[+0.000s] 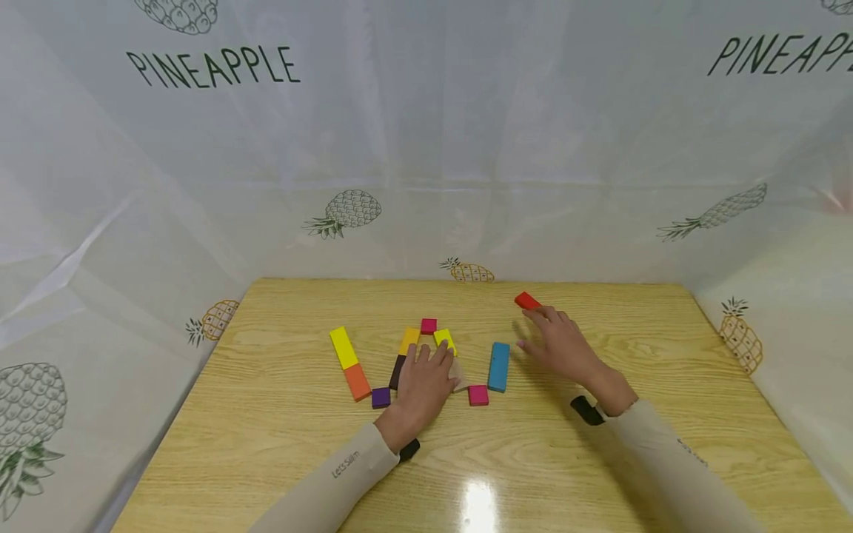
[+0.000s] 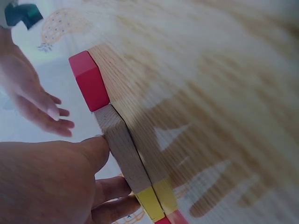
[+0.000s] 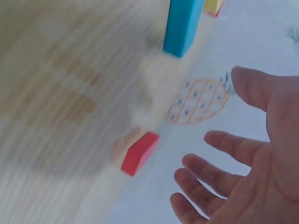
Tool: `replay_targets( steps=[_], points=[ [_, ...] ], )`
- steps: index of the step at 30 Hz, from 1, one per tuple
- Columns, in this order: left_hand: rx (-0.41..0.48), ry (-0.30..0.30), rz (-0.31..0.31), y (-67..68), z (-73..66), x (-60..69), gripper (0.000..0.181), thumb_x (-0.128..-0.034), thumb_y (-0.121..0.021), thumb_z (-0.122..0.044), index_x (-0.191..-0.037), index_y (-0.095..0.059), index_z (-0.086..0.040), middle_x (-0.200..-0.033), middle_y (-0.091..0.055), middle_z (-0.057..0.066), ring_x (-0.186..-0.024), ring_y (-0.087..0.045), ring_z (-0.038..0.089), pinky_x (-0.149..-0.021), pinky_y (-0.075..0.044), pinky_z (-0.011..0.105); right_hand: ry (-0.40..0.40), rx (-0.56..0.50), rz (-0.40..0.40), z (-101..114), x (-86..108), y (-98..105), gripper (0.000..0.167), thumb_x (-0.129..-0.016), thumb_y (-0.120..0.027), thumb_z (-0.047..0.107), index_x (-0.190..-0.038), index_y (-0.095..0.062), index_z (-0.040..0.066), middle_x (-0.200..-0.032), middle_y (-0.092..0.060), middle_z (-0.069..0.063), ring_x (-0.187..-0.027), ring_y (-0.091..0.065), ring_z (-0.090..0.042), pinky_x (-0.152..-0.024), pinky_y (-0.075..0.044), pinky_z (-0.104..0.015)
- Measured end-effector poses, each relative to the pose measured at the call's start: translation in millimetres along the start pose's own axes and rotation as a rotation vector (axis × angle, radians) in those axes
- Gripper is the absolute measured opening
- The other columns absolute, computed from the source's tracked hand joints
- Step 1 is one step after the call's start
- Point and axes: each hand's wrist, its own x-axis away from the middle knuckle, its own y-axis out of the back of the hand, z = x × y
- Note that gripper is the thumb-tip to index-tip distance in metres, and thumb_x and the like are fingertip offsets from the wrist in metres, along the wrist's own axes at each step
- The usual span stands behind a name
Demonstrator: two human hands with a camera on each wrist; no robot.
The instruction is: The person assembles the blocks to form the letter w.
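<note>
In the head view my left hand (image 1: 424, 385) lies over the middle of an arrangement of coloured blocks. From the left wrist view, its thumb touches a plain wooden block (image 2: 122, 147), and its fingertips meet the yellow block (image 2: 149, 204) beyond. A magenta block (image 1: 478, 395) adjoins the wooden one's near end. My right hand (image 1: 563, 348) is stretched out near a red block (image 1: 528, 300) at the back right; the right wrist view shows spread fingers apart from this red block (image 3: 140, 154). Between the hands lies a blue block (image 1: 498, 367).
Left of my left hand, a longer yellow block (image 1: 343, 347) joins an orange block (image 1: 358, 383), with a purple block (image 1: 380, 397) beside. An amber block (image 1: 409, 340), a black block (image 1: 397, 372) and another magenta block (image 1: 429, 326) lie nearby. Pineapple-print sheeting (image 1: 426, 148) surrounds the wooden table (image 1: 266, 444).
</note>
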Motion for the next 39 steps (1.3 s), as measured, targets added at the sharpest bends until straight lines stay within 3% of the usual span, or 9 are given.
replay_targets(
  steps=[9, 14, 23, 29, 34, 39],
  points=[
    [-0.006, 0.0, 0.013, -1.3, -0.2, -0.1, 0.056, -0.109, -0.051, -0.054, -0.154, -0.058, -0.022, -0.159, -0.054, -0.002, -0.134, -0.057, 0.025, -0.115, -0.04, 0.046, -0.143, 0.0, 0.047, -25, -21.4, -2, 0.056, -0.102, -0.071, 0.021, -0.145, -0.054, -0.012, -0.142, -0.049, -0.04, -0.12, -0.052, -0.06, -0.098, -0.043, -0.073],
    [-0.005, 0.01, 0.029, -1.7, -1.0, -0.9, 0.056, -0.1091, -0.05, -0.054, -0.155, -0.057, -0.023, -0.16, -0.052, -0.003, -0.135, -0.056, 0.024, -0.117, -0.039, 0.046, -0.161, 0.021, 0.074, -32, -26.3, -7, 0.058, -0.103, -0.071, 0.022, -0.146, -0.052, -0.011, -0.142, -0.049, -0.04, -0.121, -0.052, -0.06, -0.098, -0.043, -0.072],
    [0.006, 0.016, 0.017, -3.2, -0.9, -2.2, 0.056, -0.1083, -0.052, -0.054, -0.154, -0.058, -0.023, -0.158, -0.054, -0.003, -0.134, -0.056, 0.024, -0.114, -0.039, 0.045, -0.151, 0.009, 0.063, -34, -28.6, -11, 0.058, -0.1, -0.074, 0.02, -0.144, -0.053, -0.012, -0.133, -0.054, -0.039, -0.115, -0.054, -0.057, -0.095, -0.045, -0.07],
    [0.006, 0.019, 0.013, -4.1, -0.3, -2.8, 0.056, -0.1081, -0.053, -0.054, -0.154, -0.058, -0.023, -0.158, -0.054, -0.003, -0.133, -0.057, 0.024, -0.114, -0.039, 0.045, -0.09, 0.033, 0.04, -33, -31.3, -11, 0.055, -0.097, -0.078, 0.015, -0.14, -0.057, -0.012, -0.125, -0.06, -0.037, -0.109, -0.059, -0.054, -0.091, -0.05, -0.067],
    [0.018, 0.021, 0.009, -2.7, -0.1, -2.2, 0.055, -0.1077, -0.054, -0.054, -0.153, -0.059, -0.023, -0.157, -0.055, -0.003, -0.132, -0.057, 0.024, -0.113, -0.04, 0.045, -0.03, 0.044, 0.03, -40, -36.8, -15, 0.058, -0.095, -0.079, 0.01, -0.142, -0.056, -0.012, -0.136, -0.057, -0.037, -0.117, -0.058, -0.056, -0.094, -0.05, -0.068],
    [0.02, 0.014, 0.026, -2.9, -0.9, -1.4, 0.056, -0.1082, -0.052, -0.054, -0.154, -0.058, -0.022, -0.158, -0.055, -0.002, -0.134, -0.056, 0.024, -0.114, -0.039, 0.046, 0.008, 0.036, 0.089, -46, -44.1, -15, 0.06, -0.094, -0.076, 0.003, -0.147, -0.051, -0.014, -0.149, -0.049, -0.038, -0.127, -0.053, -0.06, -0.1, -0.049, -0.069]
  ],
)
